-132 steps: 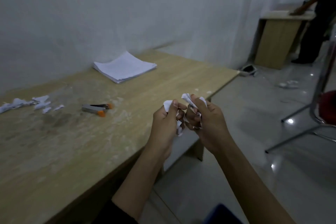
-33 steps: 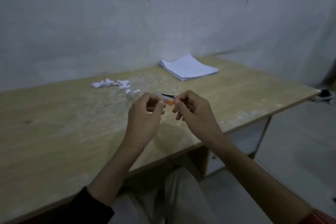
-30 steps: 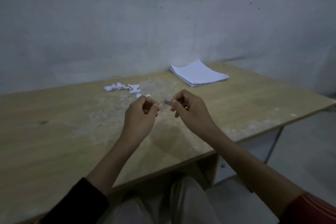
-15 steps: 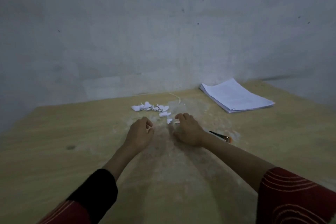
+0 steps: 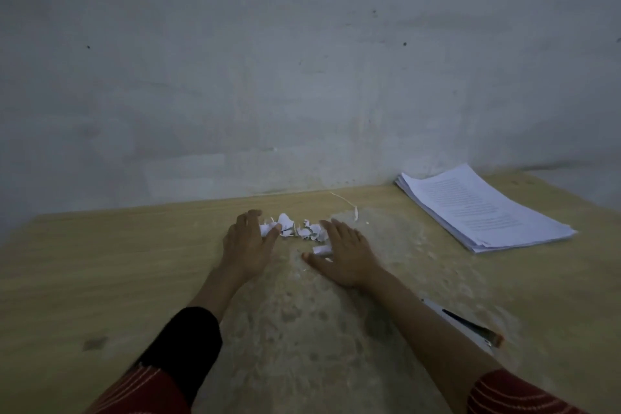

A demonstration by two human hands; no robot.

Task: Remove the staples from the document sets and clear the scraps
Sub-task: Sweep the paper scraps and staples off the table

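Flanking paper scraps (image 5: 305,231), left hand (image 5: 248,247) and right hand (image 5: 346,257) spread open, wall (image 5: 302,77) close behind, document stack (image 5: 480,212) rightward.

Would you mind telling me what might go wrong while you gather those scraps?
The left hand and right hand flank the scrap pile, but one stray scrap sits apart from it and may be missed. The thin strip near the wall also lies outside the hands. The staple remover, beside the right forearm, could get knocked.

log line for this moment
step: gathering paper scraps | left hand: open, touching them | right hand: open, flat beside them | staple remover: on table
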